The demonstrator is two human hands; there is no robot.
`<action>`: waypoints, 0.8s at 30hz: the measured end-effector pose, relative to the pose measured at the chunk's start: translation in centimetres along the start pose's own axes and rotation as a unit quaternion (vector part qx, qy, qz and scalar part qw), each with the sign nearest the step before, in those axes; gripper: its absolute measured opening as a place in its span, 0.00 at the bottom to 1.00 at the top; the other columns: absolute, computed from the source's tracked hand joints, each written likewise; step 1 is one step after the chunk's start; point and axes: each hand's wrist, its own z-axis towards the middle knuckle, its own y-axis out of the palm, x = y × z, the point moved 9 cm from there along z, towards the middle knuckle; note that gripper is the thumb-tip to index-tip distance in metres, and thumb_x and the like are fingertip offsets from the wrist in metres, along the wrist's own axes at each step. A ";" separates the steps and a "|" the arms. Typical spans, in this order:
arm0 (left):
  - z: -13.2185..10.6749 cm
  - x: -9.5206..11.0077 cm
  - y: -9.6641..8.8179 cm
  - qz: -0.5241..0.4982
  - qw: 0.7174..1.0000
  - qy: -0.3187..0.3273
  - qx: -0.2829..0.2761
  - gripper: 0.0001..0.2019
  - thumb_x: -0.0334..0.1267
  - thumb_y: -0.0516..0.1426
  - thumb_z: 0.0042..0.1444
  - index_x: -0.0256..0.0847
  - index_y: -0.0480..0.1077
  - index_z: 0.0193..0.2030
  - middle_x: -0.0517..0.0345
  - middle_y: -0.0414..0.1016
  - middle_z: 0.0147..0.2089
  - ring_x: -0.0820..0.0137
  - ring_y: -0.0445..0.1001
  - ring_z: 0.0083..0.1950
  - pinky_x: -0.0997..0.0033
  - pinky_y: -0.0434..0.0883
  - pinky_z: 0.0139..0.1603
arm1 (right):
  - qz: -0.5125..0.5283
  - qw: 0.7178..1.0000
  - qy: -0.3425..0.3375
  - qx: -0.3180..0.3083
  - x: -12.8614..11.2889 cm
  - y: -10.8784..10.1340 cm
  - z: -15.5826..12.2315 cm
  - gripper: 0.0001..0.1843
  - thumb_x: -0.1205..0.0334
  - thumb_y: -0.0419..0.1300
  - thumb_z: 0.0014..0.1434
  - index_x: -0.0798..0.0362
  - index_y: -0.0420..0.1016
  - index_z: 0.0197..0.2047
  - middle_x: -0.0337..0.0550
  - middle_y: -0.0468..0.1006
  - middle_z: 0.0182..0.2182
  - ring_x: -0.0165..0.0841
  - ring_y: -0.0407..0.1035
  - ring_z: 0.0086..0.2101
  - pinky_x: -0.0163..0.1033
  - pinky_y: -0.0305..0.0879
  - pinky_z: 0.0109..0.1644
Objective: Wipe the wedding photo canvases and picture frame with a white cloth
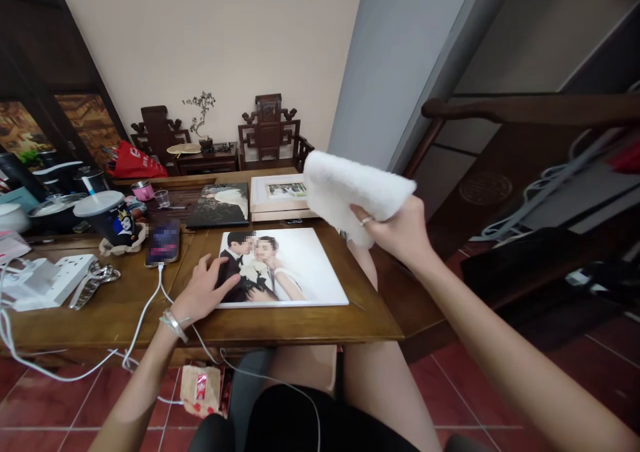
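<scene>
A white-edged photo panel (320, 272) with a picture of a couple lies flat on the wooden table in front of me. My left hand (206, 285) rests on its left edge, fingers spread over the dark part of the picture. Raised above the panel's right side, my right hand (400, 229) grips a folded white cloth (350, 182), thumb on the near face and the other fingers hidden. The cloth looks fluffy and is clear of the panel.
Behind the panel lie a dark photo panel (220, 205) and a light-framed picture (280, 199). To the left are a phone (163, 242) on a white cable, a lidded cup (113, 219), a power strip (60, 282) and a metal clip (95, 282). A wooden chair (525, 115) stands right.
</scene>
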 end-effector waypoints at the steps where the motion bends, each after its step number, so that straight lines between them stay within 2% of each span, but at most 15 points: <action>1: 0.0 -0.1 0.5 -0.006 1.000 -0.006 0.003 0.28 0.58 0.50 0.60 0.43 0.62 0.60 0.40 0.55 0.65 0.47 0.52 0.69 0.43 0.57 0.64 | -0.025 0.999 -0.026 -0.031 -0.4 0.8 -0.5 0.17 0.70 0.60 0.49 0.51 0.77 0.43 0.49 0.79 0.45 0.50 0.70 0.50 0.58 0.66 0.57; 5: 0.6 1.4 0.9 -0.027 0.997 0.031 0.059 0.24 0.51 0.51 0.62 0.44 0.62 0.61 0.43 0.48 0.70 0.52 0.47 0.72 0.47 0.53 0.67 | -0.079 0.969 -0.105 -0.207 -1.4 5.8 -4.6 0.26 0.79 0.52 0.48 0.55 0.77 0.48 0.50 0.72 0.57 0.45 0.60 0.61 0.55 0.58 0.65; 9: 0.3 2.9 1.0 -0.028 0.993 0.085 0.075 0.20 0.46 0.54 0.61 0.44 0.65 0.59 0.46 0.52 0.69 0.55 0.50 0.71 0.50 0.53 0.69 | -0.110 0.932 -0.143 -0.315 -1.2 8.9 -8.8 0.19 0.81 0.51 0.48 0.55 0.79 0.34 0.48 0.65 0.62 0.46 0.54 0.64 0.55 0.57 0.65; 13: -0.4 3.8 0.7 -0.040 0.988 0.122 0.080 0.18 0.44 0.53 0.62 0.44 0.66 0.57 0.48 0.53 0.69 0.58 0.52 0.71 0.54 0.53 0.69 | -0.121 0.917 -0.150 -0.350 -1.4 9.4 -10.7 0.14 0.80 0.54 0.49 0.55 0.77 0.31 0.49 0.63 0.64 0.47 0.54 0.64 0.57 0.56 0.65; 15: -0.6 4.3 0.6 -0.048 0.985 0.142 0.083 0.17 0.43 0.51 0.63 0.42 0.67 0.56 0.47 0.51 0.71 0.59 0.51 0.71 0.55 0.52 0.70 | -0.135 0.914 -0.151 -0.353 -2.1 9.4 -11.1 0.14 0.81 0.54 0.47 0.56 0.76 0.28 0.51 0.64 0.63 0.50 0.53 0.64 0.59 0.56 0.64; 17: -0.5 4.6 0.8 -0.053 0.983 0.159 0.075 0.17 0.43 0.50 0.64 0.42 0.68 0.56 0.48 0.54 0.70 0.60 0.52 0.71 0.55 0.52 0.70 | -0.147 0.913 -0.151 -0.350 -2.8 9.5 -11.5 0.14 0.82 0.53 0.46 0.57 0.75 0.26 0.54 0.64 0.63 0.52 0.52 0.64 0.62 0.55 0.64; 21: 0.3 4.2 1.3 -0.052 0.983 0.163 0.063 0.19 0.43 0.51 0.62 0.43 0.67 0.58 0.48 0.60 0.67 0.59 0.55 0.70 0.52 0.54 0.69 | -0.145 0.916 -0.138 -0.348 -3.4 9.4 -11.5 0.14 0.83 0.54 0.45 0.56 0.74 0.23 0.54 0.65 0.62 0.53 0.52 0.64 0.63 0.55 0.63; 24: 0.9 3.6 1.5 -0.046 0.985 0.149 0.069 0.21 0.41 0.53 0.59 0.42 0.66 0.59 0.47 0.61 0.66 0.58 0.56 0.69 0.50 0.54 0.69 | -0.126 0.916 -0.127 -0.359 -3.4 9.0 -10.5 0.15 0.83 0.53 0.44 0.56 0.75 0.24 0.53 0.68 0.60 0.50 0.56 0.62 0.58 0.58 0.63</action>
